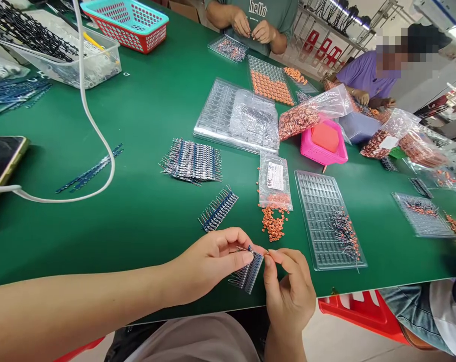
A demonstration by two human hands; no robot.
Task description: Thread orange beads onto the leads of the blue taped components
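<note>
My left hand holds a strip of small blue electronic parts with thin wire leads, thumb on top, near the table's front edge. At the strip's upper right corner, my right hand pinches what looks like a tiny orange ring, mostly hidden by the fingertips. Just beyond the hands lies a pile of small orange rings, below a labelled clear bag. Another wire-leaded strip rests above my left hand, and a stack of such strips lies farther back.
To the right, a clear ribbed tray holds loose wired parts. Clear trays and a pink basket stand farther back. A white cable crosses the left side near a phone. Other people sit across and at right.
</note>
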